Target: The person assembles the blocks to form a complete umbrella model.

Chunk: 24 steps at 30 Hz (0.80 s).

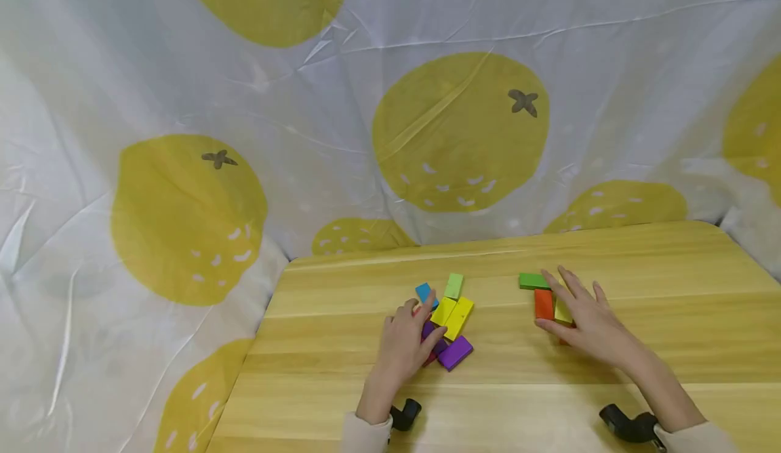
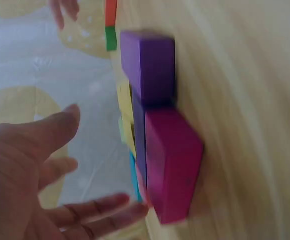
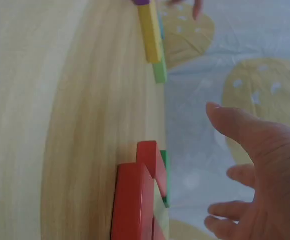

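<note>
Blocks (image 1: 459,319) lay gathered in two separate places, their arranging unfinished, I judged; the left hand (image 1: 401,346) and right hand (image 1: 590,323) had loosely spread fingers, grasping nothing.

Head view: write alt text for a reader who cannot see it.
A person's left hand partly hides a cluster including purple, yellow, blue and light-green rectangular blocks; the right hand partly hides another with red and green rectangular blocks. Both clusters lie on a pale wood-grain table before a white cloth printed with yellow fruit.
</note>
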Each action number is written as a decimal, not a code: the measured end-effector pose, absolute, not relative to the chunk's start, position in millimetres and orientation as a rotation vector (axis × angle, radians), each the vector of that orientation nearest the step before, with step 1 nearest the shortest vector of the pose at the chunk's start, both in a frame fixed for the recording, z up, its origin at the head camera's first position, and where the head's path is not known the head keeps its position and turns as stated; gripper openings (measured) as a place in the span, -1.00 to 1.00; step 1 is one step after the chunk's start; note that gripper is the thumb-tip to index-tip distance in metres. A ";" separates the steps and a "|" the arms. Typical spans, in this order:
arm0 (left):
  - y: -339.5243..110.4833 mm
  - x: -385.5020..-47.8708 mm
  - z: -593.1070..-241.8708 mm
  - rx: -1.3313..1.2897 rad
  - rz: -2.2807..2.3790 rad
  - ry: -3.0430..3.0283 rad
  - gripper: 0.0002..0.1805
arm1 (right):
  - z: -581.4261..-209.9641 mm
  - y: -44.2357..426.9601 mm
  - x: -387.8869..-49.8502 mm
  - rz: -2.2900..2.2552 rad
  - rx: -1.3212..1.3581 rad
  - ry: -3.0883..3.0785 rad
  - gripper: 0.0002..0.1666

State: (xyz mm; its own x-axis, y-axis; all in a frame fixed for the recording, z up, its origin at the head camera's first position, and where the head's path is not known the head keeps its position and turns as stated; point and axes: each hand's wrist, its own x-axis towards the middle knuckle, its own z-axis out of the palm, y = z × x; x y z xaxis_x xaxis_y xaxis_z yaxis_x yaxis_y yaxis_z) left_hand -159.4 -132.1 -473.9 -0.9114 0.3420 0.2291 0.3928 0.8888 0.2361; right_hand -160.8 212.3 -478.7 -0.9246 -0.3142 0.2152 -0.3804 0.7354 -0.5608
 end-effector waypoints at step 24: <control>-127.5 -192.3 -456.7 -0.918 -1.084 -3.355 -0.41 | -494.6 227.5 -192.6 0.967 0.503 -2.878 -0.27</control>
State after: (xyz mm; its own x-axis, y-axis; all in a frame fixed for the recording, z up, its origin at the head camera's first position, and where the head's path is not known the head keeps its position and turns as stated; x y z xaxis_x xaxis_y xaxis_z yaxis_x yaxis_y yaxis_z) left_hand -192.3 -127.5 -456.7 -0.7575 0.5785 -0.3026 0.2921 0.7149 0.6353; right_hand -192.6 227.5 -494.6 -0.9445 -0.2854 0.1625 -0.3257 0.7495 -0.5764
